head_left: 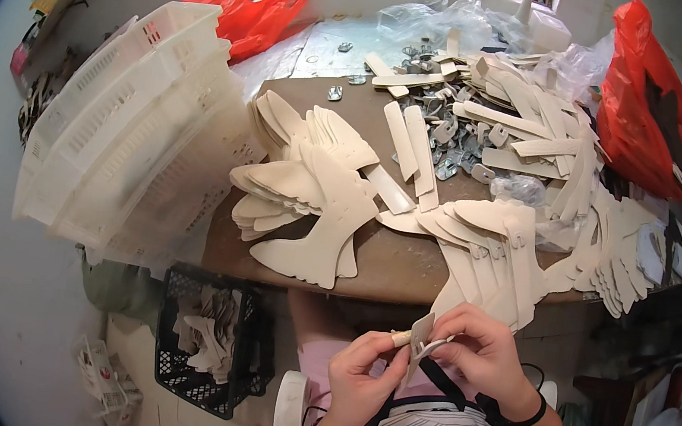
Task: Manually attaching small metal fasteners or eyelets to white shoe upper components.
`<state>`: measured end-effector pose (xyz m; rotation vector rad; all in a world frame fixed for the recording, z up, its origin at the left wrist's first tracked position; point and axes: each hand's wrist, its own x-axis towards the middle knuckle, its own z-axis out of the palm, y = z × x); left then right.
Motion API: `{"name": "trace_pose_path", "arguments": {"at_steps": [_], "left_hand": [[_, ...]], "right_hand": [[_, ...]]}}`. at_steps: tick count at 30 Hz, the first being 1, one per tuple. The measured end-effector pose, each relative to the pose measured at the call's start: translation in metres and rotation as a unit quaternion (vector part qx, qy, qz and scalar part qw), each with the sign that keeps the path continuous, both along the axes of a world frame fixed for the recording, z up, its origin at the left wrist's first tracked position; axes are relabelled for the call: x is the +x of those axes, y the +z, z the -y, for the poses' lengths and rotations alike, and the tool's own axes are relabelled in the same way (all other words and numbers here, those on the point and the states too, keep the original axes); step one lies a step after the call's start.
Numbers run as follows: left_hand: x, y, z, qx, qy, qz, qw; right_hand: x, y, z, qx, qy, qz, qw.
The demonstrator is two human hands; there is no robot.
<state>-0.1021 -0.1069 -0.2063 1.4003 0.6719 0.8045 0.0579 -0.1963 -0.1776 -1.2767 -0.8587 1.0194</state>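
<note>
Just off the table's near edge, my left hand (362,373) and my right hand (485,355) are closed on one cream shoe-upper piece (420,333). The left thumb and fingers pinch its lower and left side. My right fingertips grip a narrow curved part of it; the fingers hide some of the piece. Nearest beyond the hands, a fanned row of cream shoe-upper pieces (484,251) with small metal fittings hangs over the edge. Left of that row lie stacked curved pieces (319,210). Cream straps (411,149) and a heap of metal buckles (448,163) lie farther back.
White plastic baskets (123,121) stand at the table's left. On the floor, a black crate (189,396) holds cream pieces. Red plastic bags (263,23) sit at the back left and back right. The brown table edge (399,295) runs close in front of me.
</note>
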Motion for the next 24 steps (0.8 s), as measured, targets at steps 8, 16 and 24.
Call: {"name": "trace_pose_path", "arguments": {"at_steps": [8,16,24], "left_hand": [[-0.002,0.007,0.0,0.095,0.002,-0.051,0.994],[-0.001,0.014,-0.007,0.135,0.0,-0.056,0.989],[-0.008,0.016,-0.008,0.098,-0.026,-0.086,0.991]], "right_hand": [[0.001,-0.001,-0.003,0.009,0.005,0.01,1.0],[-0.004,0.002,-0.007,-0.012,-0.014,-0.009,1.0],[-0.016,-0.006,-0.009,0.011,-0.042,0.082,0.996]]}}
